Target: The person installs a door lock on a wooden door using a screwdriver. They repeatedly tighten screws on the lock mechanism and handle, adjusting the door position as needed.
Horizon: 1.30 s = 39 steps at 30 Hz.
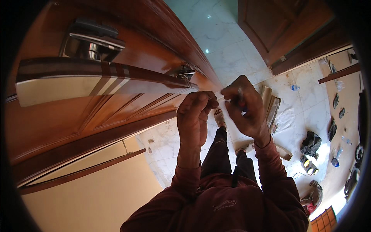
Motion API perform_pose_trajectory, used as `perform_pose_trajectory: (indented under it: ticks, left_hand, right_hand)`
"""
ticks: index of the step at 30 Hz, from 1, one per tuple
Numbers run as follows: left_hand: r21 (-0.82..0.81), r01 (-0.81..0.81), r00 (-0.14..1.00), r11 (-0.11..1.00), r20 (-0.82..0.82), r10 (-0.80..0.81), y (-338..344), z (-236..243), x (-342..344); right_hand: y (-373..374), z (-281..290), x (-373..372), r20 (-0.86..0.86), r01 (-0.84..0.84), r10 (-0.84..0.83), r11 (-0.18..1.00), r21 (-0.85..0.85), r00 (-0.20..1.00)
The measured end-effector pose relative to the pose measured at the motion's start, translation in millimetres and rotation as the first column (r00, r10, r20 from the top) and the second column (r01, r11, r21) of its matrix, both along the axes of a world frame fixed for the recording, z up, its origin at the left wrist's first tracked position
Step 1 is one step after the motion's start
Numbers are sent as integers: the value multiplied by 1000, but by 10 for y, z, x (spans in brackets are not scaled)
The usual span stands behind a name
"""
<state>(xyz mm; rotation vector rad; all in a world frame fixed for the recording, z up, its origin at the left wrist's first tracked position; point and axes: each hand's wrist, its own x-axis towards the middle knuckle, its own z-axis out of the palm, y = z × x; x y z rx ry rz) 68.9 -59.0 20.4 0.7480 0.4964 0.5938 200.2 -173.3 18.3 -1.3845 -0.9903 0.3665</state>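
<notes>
My left hand (196, 118) is raised in front of the brown wooden door, its thumb and fingertips pinched together. Whatever sits in that pinch is too small or hidden to make out. Close by on the right, my right hand (249, 106) is curled around a slim tool (243, 105) with red and blue on it; most of it is hidden by the fingers, so its kind is unclear. The two hands are apart. A long pull handle (69, 79) with a metallic face runs along the door (127, 112), on shiny mounts, left of my left hand.
Another wooden door (286, 27) stands at the upper right. On the marble tile floor lie long cardboard-like pieces (270, 106), a small bottle (295, 87), a black plastic bag (310, 144) and scattered items along the right. A cream wall (100, 178) lies at lower left.
</notes>
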Motion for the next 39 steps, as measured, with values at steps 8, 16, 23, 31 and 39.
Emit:
perform_pose_trajectory:
  ticks: [8, 16, 23, 31, 39]
  left_hand:
    - [16, -25, 996, 1000, -84, 26, -4, 75, 102]
    - [107, -21, 990, 994, -138, 36, 25, 104, 103]
    - [573, -280, 870, 770, -188, 456, -8, 104, -134]
    - [896, -164, 778, 412, -140, 613, 277, -14, -170]
    - [897, -61, 872, 439, -166, 461, 394, -19, -135]
  right_hand:
    - [175, 73, 11, 217, 85, -80, 996, -13, 973]
    - [296, 56, 24, 239, 94, -98, 995, 29, 966]
    - [680, 12, -45, 109, 198, -219, 965, 172, 970]
    - [868, -40, -179, 105, 256, -270, 957, 134, 957]
    - [829, 62, -31, 95, 150, -158, 985, 82, 983]
